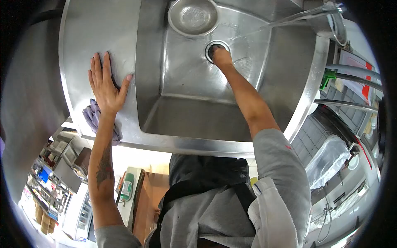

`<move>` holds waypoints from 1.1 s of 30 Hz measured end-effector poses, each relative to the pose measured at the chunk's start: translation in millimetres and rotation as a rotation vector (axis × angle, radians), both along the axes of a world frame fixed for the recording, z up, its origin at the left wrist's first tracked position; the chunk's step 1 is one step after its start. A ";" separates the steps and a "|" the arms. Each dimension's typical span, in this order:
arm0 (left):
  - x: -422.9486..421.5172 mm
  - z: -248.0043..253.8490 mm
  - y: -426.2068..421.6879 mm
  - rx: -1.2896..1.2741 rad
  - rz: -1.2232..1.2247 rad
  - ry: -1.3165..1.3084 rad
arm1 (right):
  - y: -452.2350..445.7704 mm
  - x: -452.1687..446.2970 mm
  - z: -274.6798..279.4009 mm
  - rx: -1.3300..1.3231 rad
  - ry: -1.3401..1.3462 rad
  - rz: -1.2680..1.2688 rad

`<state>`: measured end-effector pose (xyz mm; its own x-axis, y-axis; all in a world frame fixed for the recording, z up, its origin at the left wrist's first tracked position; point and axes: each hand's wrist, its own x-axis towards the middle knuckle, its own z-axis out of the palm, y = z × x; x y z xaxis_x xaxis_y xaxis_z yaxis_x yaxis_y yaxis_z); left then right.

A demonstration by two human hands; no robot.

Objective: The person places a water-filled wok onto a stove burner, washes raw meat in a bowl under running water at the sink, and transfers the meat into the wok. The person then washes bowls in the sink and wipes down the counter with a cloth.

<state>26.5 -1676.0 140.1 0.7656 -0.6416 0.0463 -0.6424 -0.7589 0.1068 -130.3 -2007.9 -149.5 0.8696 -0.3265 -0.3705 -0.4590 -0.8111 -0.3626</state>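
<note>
My left hand [106, 88] lies flat on the steel counter [99, 25] left of the sink, fingers stretched out and thumb spread. Beside its wrist is a crumpled purple-grey cloth [92, 116], partly under my forearm. My right hand [221, 56] reaches down into the round drain [210, 58] in the floor of the steel sink [188, 80]. Its fingers are hidden in the dark opening, so what they hold, if anything, does not show. Just behind the drain sits a round metal bowl [193, 17].
Water streams from a faucet [340, 7] at the top right into the sink. The sink's raised front edge [186, 143] runs before my body. Hoses and a clear plastic bag [329, 161] are on the right. A green bottle [127, 186] stands low at left.
</note>
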 end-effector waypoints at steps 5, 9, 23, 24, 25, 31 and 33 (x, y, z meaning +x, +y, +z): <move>0.7 -5.1 0.7 -0.031 -0.031 -0.007 | 9.8 0.3 -16.9 -0.174 0.072 0.131; -2.9 -3.6 -3.2 -0.054 -0.067 0.002 | -5.9 -5.2 14.5 -0.065 0.046 0.064; -8.8 -5.0 3.9 -0.084 -0.076 -0.059 | -84.6 -193.5 80.3 0.070 0.630 0.212; -9.3 -4.8 5.0 -0.085 -0.076 -0.063 | -77.0 -200.7 68.3 0.104 0.550 0.257; -10.0 -4.0 5.4 -0.082 -0.070 -0.047 | -68.9 -211.2 45.7 0.139 0.470 0.301; -11.4 -3.4 0.1 -0.061 -0.056 -0.046 | 87.2 -123.2 -37.1 0.148 0.234 0.961; -9.6 -2.1 -0.1 -0.060 -0.064 -0.057 | 139.7 -81.7 6.6 0.377 0.069 0.271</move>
<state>16.8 -1676.0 138.1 0.7185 -0.6836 0.1281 -0.6954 -0.7097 0.1131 -212.0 -1868.2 -142.8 0.8739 0.0770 -0.4799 -0.2827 -0.7226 -0.6308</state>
